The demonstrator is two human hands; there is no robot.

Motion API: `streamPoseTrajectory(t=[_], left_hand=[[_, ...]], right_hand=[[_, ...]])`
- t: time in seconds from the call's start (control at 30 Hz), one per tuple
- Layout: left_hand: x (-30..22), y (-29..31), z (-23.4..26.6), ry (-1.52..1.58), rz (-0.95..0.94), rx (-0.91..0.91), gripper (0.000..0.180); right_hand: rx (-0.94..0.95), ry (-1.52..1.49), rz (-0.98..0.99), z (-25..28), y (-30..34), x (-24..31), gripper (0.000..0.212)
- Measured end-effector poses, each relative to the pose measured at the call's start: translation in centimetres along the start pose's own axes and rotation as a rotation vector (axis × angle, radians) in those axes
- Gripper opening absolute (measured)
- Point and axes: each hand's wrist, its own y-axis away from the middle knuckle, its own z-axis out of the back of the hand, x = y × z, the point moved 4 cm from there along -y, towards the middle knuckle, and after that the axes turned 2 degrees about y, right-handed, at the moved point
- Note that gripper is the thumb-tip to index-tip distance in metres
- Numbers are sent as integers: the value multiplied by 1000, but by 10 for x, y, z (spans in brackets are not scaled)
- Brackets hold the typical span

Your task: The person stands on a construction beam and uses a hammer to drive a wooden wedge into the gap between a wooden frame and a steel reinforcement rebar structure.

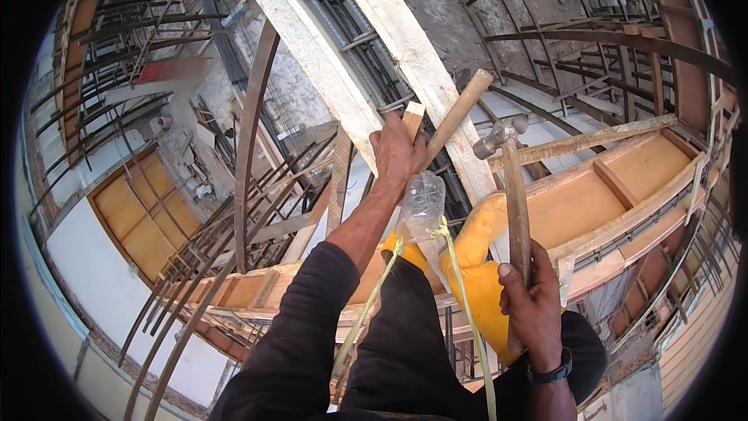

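My right hand (pixel 534 300) is wrapped round the wooden handle of a hammer (pixel 517 218), held upright with its metal head at the top. Over the beam form, my left hand (pixel 399 152) closes on a short piece of wood (pixel 414 114) with a pale cut end. A round wooden stick (pixel 461 117) slants up right beside that hand; whether the fingers also touch it, I cannot tell. Below hangs a clear plastic bottle (pixel 423 204) tied with yellow-green cord (pixel 460 281). Its contents are hard to make out.
Steel reinforcing bars (pixel 343 31) run between two pale form boards (pixel 425 54). My yellow boots (pixel 475 253) straddle the work high above a lower level. Plywood beam forms (pixel 600 195) curve to the right. Timber props (pixel 253 132) and a wooden panel (pixel 144 206) lie at left.
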Motion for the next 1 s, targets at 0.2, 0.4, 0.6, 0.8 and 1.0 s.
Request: streamPoseTrajectory(t=[0.2,0.4,0.6,0.8,1.0], left_hand=[[-7,2,-1,-28,49,10,44],[-11,8,-1,-145,-74,-73,46],[-10,5,-3,-109,34,-89,45],[-8,0,-1,-90,22,-93,46],[8,11,20,372,34,96,51]], right_hand=[[-8,70,27,3,1,0,55],[15,90,-19,-1,-2,3,57],[24,128,11,-5,-5,3,57],[-15,105,30,-6,-1,6,56],[-44,61,23,-4,-2,-5,54]])
